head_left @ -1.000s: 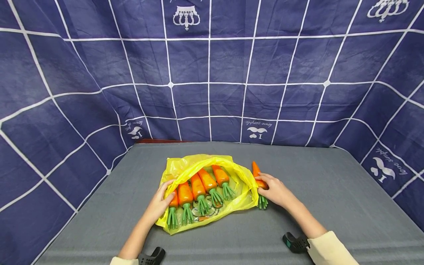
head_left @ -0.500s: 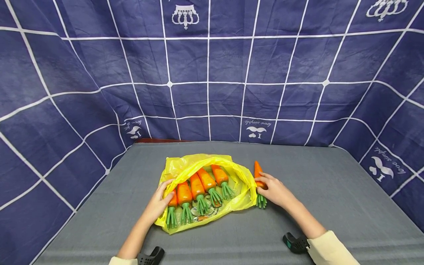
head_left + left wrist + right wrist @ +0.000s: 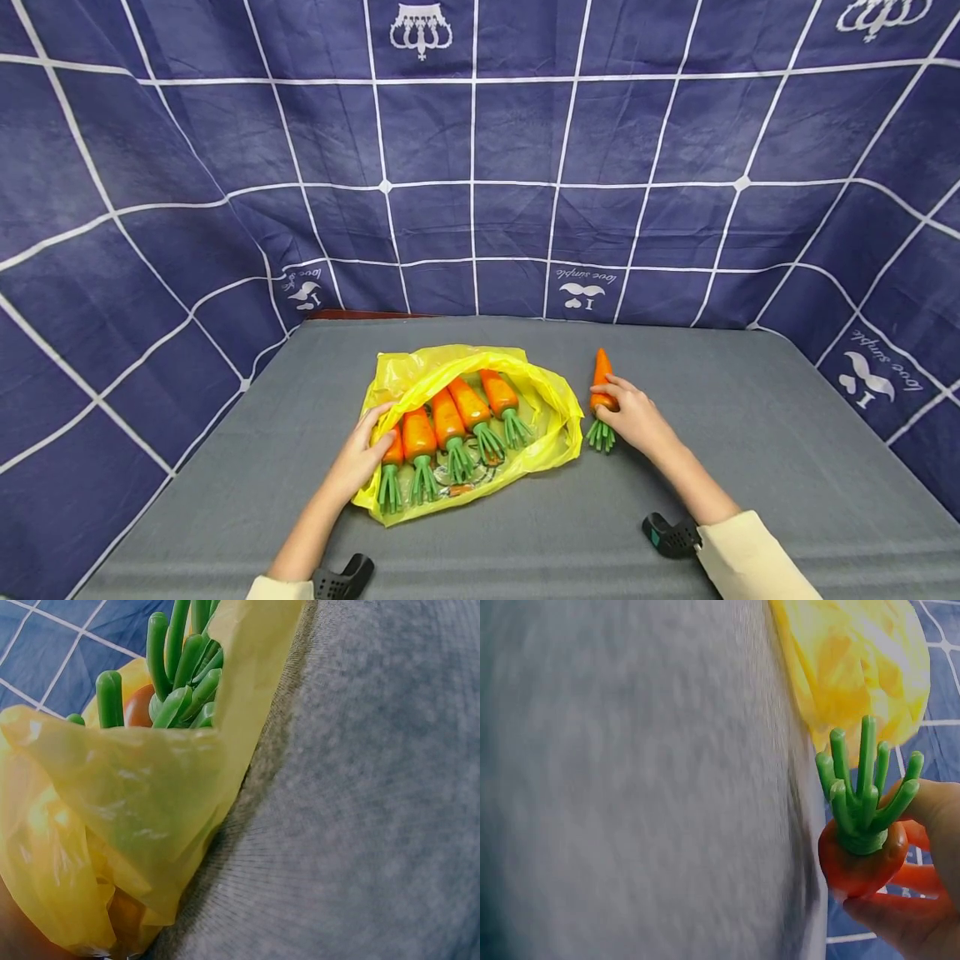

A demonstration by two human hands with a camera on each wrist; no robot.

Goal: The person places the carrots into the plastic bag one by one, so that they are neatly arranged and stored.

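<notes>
A yellow plastic bag [image 3: 405, 371] lies on its side, its mouth facing the near side of the table. Several orange toy carrots [image 3: 447, 421] with green tops rest in a slanting row inside. My left hand [image 3: 356, 462] grips the left edge of the bag's mouth, with the thumb over the leftmost carrot [image 3: 391, 479]. To the right of the bag, my right hand [image 3: 637, 421] holds a single carrot [image 3: 602, 367] around its thick end, the tip pointing away. In the right wrist view, thumb and fingers close around this carrot [image 3: 855, 870] below its green stalks.
The grey cloth-covered table [image 3: 750, 417] extends on both sides of the bag. A blue cloth with white grid lines [image 3: 517, 225] hangs behind and at both sides. A thin reddish-brown strip [image 3: 360, 315] shows at the back left edge.
My right hand has moved right and slightly away from me with the carrot, so a gap now separates it from the bag. The left hand and the bag stay in place.
</notes>
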